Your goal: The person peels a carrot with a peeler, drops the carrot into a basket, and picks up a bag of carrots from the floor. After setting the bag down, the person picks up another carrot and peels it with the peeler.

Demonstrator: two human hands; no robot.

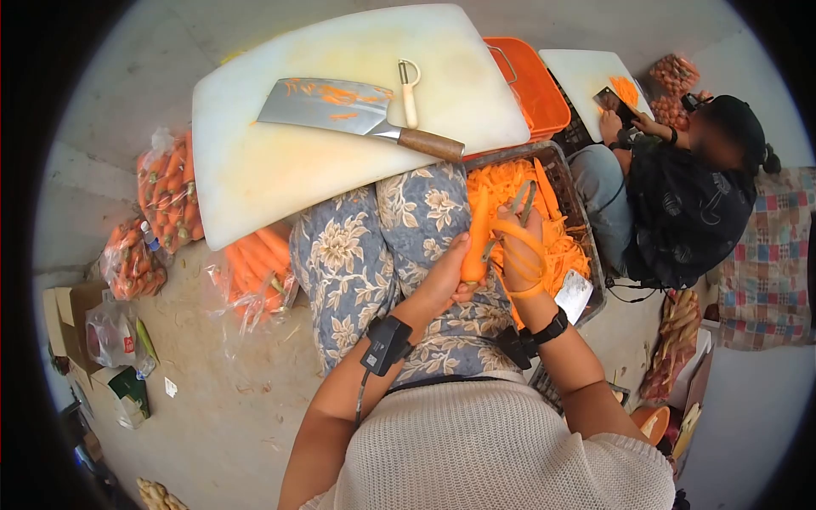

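Observation:
My left hand [449, 274] is wrapped round the lower end of a peeled-looking carrot [479, 238], held upright over my lap. Close on its right, my right hand [520, 251] grips a metal peeler [529, 197], with orange peel strips looped over the fingers and wrist. Beneath and beyond the hands, a dark crate [600, 276] holds a heap of orange peelings [564, 255]. On the large white cutting board [229, 161] lie a cleaver [327, 106] with orange scraps on its blade and a second peeler [409, 95] with a pale handle.
An orange bin [544, 89] stands behind the crate. At the right, another person [693, 195] holds a blade over a smaller board [578, 72]. Bags of carrots [168, 191] and an open bag of carrots [259, 265] lie at the left. A cardboard box [66, 319] is farther left.

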